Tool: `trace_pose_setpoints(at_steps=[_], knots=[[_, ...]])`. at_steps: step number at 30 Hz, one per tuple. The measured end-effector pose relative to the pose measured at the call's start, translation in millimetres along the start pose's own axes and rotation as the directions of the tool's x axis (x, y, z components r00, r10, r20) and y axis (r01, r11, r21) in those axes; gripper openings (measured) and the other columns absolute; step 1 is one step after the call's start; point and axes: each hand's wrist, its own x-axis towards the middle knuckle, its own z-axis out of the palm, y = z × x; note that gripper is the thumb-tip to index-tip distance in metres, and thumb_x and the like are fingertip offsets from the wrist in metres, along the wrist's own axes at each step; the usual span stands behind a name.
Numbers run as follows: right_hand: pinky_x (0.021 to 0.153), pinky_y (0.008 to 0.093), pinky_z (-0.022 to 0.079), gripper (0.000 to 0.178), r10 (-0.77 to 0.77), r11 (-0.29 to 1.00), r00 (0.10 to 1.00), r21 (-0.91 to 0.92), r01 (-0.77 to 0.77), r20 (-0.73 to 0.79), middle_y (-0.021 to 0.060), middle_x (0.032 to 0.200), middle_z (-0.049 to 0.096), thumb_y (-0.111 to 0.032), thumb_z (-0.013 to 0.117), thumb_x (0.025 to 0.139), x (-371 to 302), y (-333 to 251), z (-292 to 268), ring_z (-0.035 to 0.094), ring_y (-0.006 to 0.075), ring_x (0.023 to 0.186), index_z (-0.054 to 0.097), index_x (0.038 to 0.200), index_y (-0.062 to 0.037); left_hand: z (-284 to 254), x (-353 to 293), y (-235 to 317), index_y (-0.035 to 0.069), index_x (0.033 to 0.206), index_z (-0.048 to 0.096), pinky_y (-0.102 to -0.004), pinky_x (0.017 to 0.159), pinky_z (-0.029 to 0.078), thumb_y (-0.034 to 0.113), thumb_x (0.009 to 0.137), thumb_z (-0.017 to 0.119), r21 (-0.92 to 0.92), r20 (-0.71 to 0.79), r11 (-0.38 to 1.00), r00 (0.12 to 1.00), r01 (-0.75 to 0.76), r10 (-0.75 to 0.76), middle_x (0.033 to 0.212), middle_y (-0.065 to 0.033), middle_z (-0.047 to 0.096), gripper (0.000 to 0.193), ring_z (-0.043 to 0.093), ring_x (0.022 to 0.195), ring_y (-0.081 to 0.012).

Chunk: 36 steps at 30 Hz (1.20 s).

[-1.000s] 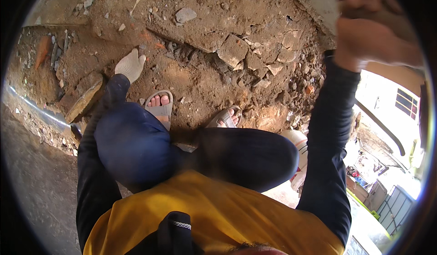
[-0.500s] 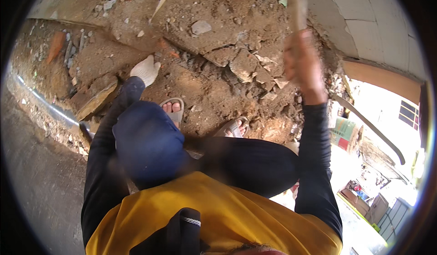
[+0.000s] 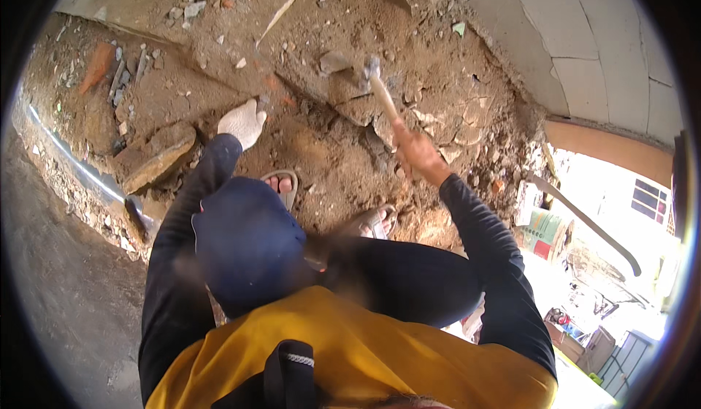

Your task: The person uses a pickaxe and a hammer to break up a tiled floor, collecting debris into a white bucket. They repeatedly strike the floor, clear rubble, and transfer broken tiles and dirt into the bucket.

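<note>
My right hand [image 3: 421, 153] is bare and wrapped round the pale handle of a hammer [image 3: 383, 101]. The hammer's metal head, slightly blurred, is at the broken slab pieces [image 3: 356, 109] in front of me; whether it touches them I cannot tell. My left hand [image 3: 243, 125], in a whitish knitted glove, is low over the brown soil left of the hammer. Its fingers look curled under, and anything inside them is hidden. Beside that hand lie a small grey stone [image 3: 240, 63] and reddish fragments [image 3: 272, 82].
My sandalled feet [image 3: 378, 223] rest on loose soil. A thick broken slab [image 3: 162, 157] lies at the left, near an orange brick piece [image 3: 97, 67]. Pale wall panels [image 3: 584, 80] rise at the right, above a curved strip [image 3: 584, 223] and a green-and-red container [image 3: 544, 230].
My right hand has brought the hammer down and to the left, from raised at the right to the slab pieces. My left hand has stayed near the same patch of soil.
</note>
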Motion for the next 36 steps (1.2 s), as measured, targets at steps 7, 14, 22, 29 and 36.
trace_pose_setpoints(at_steps=[7,14,22,29,36], knots=[[0.036,0.0247,0.042,0.073,-0.377,0.862,0.899,0.268,0.429,-0.224,-0.0066,0.063,0.047,-0.078,0.03,0.108,-113.6,-127.7,-61.1,0.045,0.0061,0.042,0.059,0.103,-0.0116,-4.7,-2.7,6.2,-0.001,0.127,0.06,-0.06,0.099,0.051,0.041,0.107,0.055,-0.002,0.122,0.997,0.99,0.077,-0.076,0.121,-0.0323,0.07,0.047,0.067,0.117,-0.05],[0.052,0.03,0.046,0.074,-0.783,0.073,0.187,0.211,0.975,-0.593,0.0054,0.075,0.055,-0.077,0.029,0.109,-94.3,-178.5,-111.6,0.056,0.0153,0.063,0.058,0.105,-0.0095,4.7,-3.0,1.0,0.0,0.118,0.06,-0.058,0.088,0.056,0.038,0.108,0.056,0.062,0.038,0.998,0.999,-0.001,-0.001,0.105,-0.029,0.074,0.039,0.072,0.102,-0.0475],[0.056,0.0296,0.056,0.084,0.032,0.999,0.999,-0.04,-0.032,-0.004,0.0032,0.075,0.06,-0.079,0.034,0.107,-17.1,-28.0,-7.5,0.063,0.0116,0.065,0.065,0.116,-0.0007,4.1,1.5,-4.0,-0.001,0.119,0.06,-0.0593,0.094,0.054,0.038,0.107,0.056,-0.024,0.027,1.0,0.999,0.019,-0.018,0.11,-0.0311,0.073,0.041,0.07,0.108,-0.049],[0.037,0.0262,0.046,0.067,-0.382,0.842,0.897,0.317,0.437,-0.223,-0.0049,0.066,0.051,-0.073,0.03,0.111,-96.6,-109.4,-68.2,0.047,0.0064,0.045,0.059,0.106,-0.0124,0.5,-0.6,3.4,-0.002,0.121,0.06,-0.0602,0.097,0.053,0.041,0.107,0.055,0.023,0.057,0.999,0.998,0.037,-0.038,0.113,-0.0328,0.072,0.045,0.069,0.112,-0.0501],[0.039,0.0239,0.042,0.066,-0.73,0.55,0.39,-0.146,0.822,-0.561,-0.0036,0.066,0.053,-0.071,0.035,0.111,-55.1,-107.4,-100.2,0.052,0.0054,0.049,0.062,0.1,-0.0108,1.3,-8.5,3.7,-0.004,0.126,0.059,-0.0595,0.099,0.053,0.041,0.108,0.054,0.034,0.107,0.998,0.992,0.058,-0.061,0.117,-0.0352,0.07,0.049,0.068,0.115,-0.0508]])
